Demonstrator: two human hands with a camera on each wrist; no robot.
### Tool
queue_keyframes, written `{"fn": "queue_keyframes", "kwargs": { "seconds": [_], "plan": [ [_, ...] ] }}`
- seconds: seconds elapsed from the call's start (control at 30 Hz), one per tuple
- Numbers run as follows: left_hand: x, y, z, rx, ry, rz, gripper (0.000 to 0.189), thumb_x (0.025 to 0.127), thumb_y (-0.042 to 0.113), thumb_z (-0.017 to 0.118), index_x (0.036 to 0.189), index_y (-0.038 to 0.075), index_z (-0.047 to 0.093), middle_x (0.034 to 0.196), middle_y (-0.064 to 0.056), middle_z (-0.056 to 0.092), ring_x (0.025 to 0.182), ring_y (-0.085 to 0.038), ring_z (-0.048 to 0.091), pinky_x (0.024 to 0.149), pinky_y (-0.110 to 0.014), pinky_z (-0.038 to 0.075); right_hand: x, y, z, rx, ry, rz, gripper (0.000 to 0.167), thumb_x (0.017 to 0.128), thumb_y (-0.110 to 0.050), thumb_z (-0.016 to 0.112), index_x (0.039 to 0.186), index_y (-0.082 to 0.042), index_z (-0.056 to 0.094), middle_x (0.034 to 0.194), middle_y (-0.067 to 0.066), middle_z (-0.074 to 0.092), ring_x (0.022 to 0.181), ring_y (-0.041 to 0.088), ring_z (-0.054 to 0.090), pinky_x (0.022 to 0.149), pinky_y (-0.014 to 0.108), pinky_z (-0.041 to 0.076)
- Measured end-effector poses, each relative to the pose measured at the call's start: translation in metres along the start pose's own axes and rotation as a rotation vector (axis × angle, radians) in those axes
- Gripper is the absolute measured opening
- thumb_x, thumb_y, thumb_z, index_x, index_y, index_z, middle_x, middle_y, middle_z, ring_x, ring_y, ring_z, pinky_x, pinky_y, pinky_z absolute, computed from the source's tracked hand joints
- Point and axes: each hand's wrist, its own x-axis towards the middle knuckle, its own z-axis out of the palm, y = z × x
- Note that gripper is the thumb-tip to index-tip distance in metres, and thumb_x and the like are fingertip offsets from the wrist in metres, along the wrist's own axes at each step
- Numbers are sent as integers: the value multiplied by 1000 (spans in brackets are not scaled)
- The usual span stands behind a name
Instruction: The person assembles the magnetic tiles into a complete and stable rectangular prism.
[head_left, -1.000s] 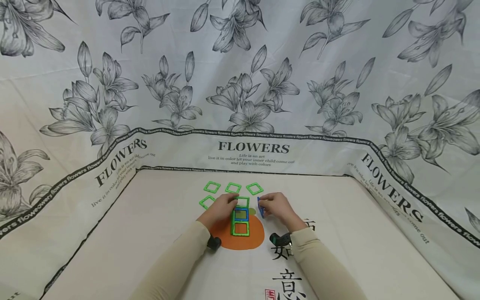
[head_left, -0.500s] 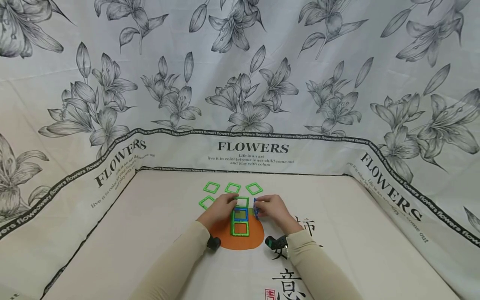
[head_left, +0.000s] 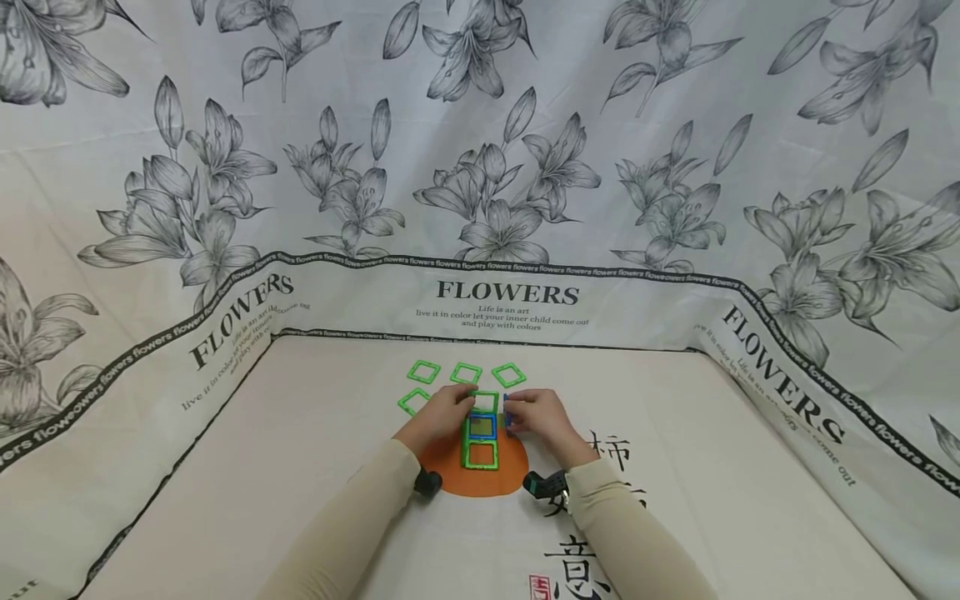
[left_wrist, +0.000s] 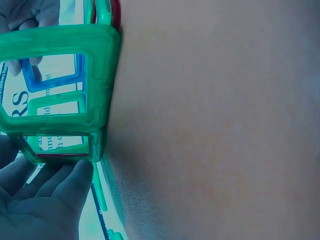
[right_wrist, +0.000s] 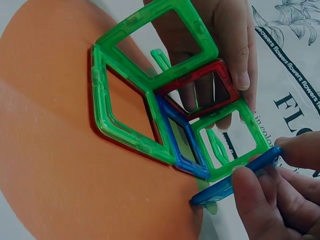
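Note:
Square frame-like magnetic tiles form a joined piece: in the right wrist view a green tile (right_wrist: pixel 95 90), a blue tile (right_wrist: pixel 182 150) and another green tile (right_wrist: pixel 237 135) lie in a row. On the row's left side, a green tile (right_wrist: pixel 160 42) and a red tile (right_wrist: pixel 197 90) stand up. My left hand (head_left: pixel 452 408) holds the red tile's outer side, a fingertip (right_wrist: pixel 243 80) at its top corner. Between thumb and fingers my right hand (head_left: pixel 543 412) pinches a loose blue tile (right_wrist: pixel 235 177), tilted on edge close beside the row's blue tile.
Several loose green tiles lie behind the piece, including one at the back right (head_left: pixel 509 375) and one at the back left (head_left: pixel 423 372). An orange printed shape (head_left: pixel 506 475) and black characters mark the white cloth. A flower-printed curtain (head_left: pixel 502 217) stands behind.
My right hand has carried the loose blue tile leftward, bringing it close to the joined row. My left hand and the joined tiles have stayed in place.

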Motion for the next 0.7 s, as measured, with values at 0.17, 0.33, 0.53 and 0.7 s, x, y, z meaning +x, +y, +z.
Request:
{"fn": "queue_keyframes", "kwargs": {
  "seconds": [0.17, 0.33, 0.53, 0.7],
  "plan": [
    [1, -1, 0, 5, -3, 7, 43, 103, 28, 44, 143, 13, 48, 145, -7, 51, 135, -24, 46, 113, -48, 36, 0, 0, 4, 32, 3, 4, 32, 89, -17, 67, 116, 1, 68, 100, 16, 70, 65, 16, 67, 63, 29, 59],
    [2, -2, 0, 9, -4, 12, 43, 102, 27, 45, 143, 12, 48, 144, -7, 51, 134, -24, 47, 113, -48, 36, -1, 2, 7, 74, -2, 9, 31, 90, -17, 67, 116, 1, 68, 97, 17, 70, 62, 15, 67, 64, 29, 59],
    [2, -2, 0, 12, 0, 17, 43, 103, 28, 45, 143, 12, 48, 145, -7, 51, 136, -25, 45, 114, -49, 35, -2, 2, 9, 98, 7, 16, 30, 90, -17, 68, 115, 0, 68, 89, 13, 69, 60, 14, 66, 63, 29, 59],
    [1, -2, 1, 20, 0, 19, 43, 103, 27, 44, 143, 12, 49, 144, -8, 51, 135, -25, 46, 113, -48, 35, -4, 1, 10, 116, 9, 26, 31, 90, -17, 67, 116, 1, 67, 84, 12, 69, 60, 13, 66, 64, 28, 59]
  ]
}}
